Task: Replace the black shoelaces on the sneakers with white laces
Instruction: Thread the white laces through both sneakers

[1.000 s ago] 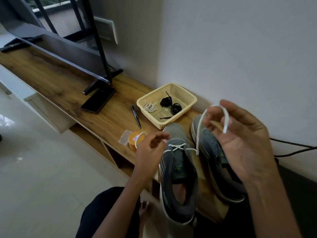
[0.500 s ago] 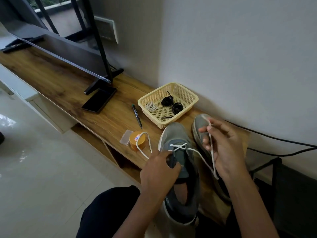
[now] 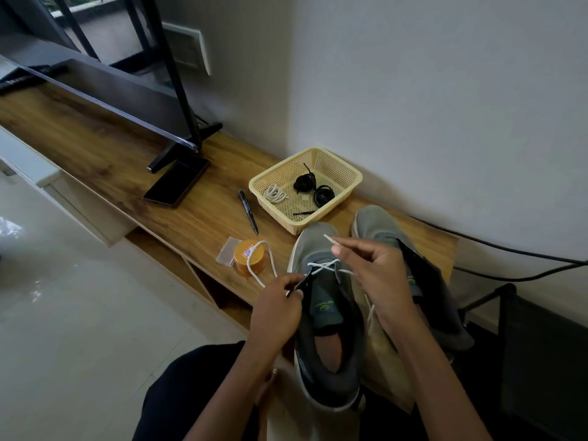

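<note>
Two grey sneakers stand side by side on the wooden bench. The left sneaker (image 3: 321, 313) carries a white lace (image 3: 324, 267) crossed through its lowest eyelets. My left hand (image 3: 280, 310) pinches the left eyelet flap of that shoe, and one lace end loops out over an orange tin (image 3: 249, 257). My right hand (image 3: 372, 275) pinches the other lace end near its tip, above the shoe's toe. The right sneaker (image 3: 375, 224) is partly hidden behind that hand. A cream basket (image 3: 343, 168) holds two coiled black laces (image 3: 313, 187) and a coiled white lace (image 3: 275, 194).
A black pen (image 3: 248, 211) lies left of the basket and a small clear packet (image 3: 227, 251) beside the orange tin. A dark phone (image 3: 176, 183) lies by the TV stand foot (image 3: 181, 148). Black cables (image 3: 509, 259) run along the wall at right. White tiled floor lies at left.
My right hand has come down from shoulder height to just above the shoe, now pinching the lace near its tip. My left hand moved from the lace to the eyelet flap.
</note>
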A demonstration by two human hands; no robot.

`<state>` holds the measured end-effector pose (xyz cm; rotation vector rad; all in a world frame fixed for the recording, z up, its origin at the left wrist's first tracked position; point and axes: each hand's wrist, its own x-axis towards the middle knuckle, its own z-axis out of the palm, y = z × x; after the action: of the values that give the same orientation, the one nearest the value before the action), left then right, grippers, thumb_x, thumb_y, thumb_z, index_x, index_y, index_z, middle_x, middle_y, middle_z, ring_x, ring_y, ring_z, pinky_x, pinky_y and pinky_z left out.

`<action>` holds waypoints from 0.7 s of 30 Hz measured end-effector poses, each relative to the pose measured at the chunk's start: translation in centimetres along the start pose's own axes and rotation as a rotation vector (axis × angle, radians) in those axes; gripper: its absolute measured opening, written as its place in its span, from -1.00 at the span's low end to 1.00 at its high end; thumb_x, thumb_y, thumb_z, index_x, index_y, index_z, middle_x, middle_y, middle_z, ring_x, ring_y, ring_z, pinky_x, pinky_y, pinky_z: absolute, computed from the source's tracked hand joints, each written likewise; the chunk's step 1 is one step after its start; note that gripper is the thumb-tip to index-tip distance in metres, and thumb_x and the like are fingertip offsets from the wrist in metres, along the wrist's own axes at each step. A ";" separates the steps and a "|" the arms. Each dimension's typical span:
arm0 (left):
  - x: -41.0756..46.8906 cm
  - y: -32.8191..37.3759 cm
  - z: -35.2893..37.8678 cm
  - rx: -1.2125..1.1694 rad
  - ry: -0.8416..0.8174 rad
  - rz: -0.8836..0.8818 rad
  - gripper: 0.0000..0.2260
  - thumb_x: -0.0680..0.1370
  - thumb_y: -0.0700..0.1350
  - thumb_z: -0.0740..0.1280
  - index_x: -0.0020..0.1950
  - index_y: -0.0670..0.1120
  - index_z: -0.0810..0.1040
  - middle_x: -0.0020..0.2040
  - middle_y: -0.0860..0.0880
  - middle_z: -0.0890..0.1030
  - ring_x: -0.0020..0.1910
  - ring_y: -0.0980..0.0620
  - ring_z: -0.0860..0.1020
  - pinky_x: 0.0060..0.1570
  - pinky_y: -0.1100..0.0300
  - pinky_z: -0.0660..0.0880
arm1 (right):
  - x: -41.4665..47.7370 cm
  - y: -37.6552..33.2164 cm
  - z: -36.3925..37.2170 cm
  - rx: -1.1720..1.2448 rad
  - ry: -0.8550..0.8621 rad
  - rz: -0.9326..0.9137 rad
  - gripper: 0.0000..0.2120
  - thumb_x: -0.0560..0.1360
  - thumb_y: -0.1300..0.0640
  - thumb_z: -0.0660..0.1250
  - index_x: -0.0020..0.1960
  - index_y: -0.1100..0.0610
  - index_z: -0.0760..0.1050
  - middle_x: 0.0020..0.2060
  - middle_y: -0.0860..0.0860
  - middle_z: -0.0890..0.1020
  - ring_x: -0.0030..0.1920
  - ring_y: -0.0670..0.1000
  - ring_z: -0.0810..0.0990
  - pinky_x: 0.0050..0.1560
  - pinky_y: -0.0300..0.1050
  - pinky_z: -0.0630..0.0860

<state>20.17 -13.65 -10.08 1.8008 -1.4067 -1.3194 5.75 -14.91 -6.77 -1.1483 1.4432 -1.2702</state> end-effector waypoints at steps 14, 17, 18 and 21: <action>0.7 -0.1 -1.1 -0.252 -0.043 -0.173 -0.81 0.56 -0.29 0.25 -0.06 -0.05 0.60 -0.19 -0.01 0.57 -0.20 0.08 0.52 -0.27 0.25 0.48 | -0.2 2.4 1.5 -0.665 -0.096 -0.025 -0.90 0.42 0.03 0.40 -0.10 -0.09 0.67 -0.12 -0.10 0.70 -0.05 -0.05 0.64 0.01 -0.01 0.55; 0.8 -0.1 -1.1 -0.261 -0.047 -0.166 -0.80 0.56 -0.30 0.26 -0.11 -0.04 0.60 -0.24 -0.01 0.56 -0.27 0.10 0.51 -0.33 0.28 0.46 | -0.6 2.1 1.9 -0.876 -0.151 -0.051 -0.86 0.44 0.00 0.35 -0.05 -0.10 0.66 -0.07 -0.09 0.68 -0.02 -0.02 0.61 -0.04 -0.15 0.51; 0.8 -0.1 -1.1 -0.270 -0.047 -0.168 -0.80 0.56 -0.30 0.26 -0.11 -0.05 0.60 -0.23 -0.02 0.56 -0.26 0.09 0.52 -0.32 0.26 0.47 | -0.7 2.0 2.1 -0.903 -0.153 -0.061 -0.85 0.44 0.00 0.34 -0.04 -0.10 0.66 -0.06 -0.09 0.68 -0.02 -0.03 0.60 -0.08 -0.20 0.48; 0.6 -0.1 -1.1 -0.292 -0.045 -0.163 -0.78 0.55 -0.30 0.27 -0.16 -0.01 0.59 -0.20 -0.04 0.57 -0.24 0.08 0.51 -0.30 0.24 0.47 | -0.9 1.7 2.3 -0.938 -0.139 -0.096 -0.84 0.46 0.00 0.32 -0.01 -0.09 0.65 -0.07 -0.08 0.68 -0.05 -0.04 0.60 -0.18 -0.25 0.37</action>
<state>21.21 -14.40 -9.91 1.7242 -1.0419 -1.5665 8.03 -14.38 -8.65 -1.8731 1.9496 -0.5078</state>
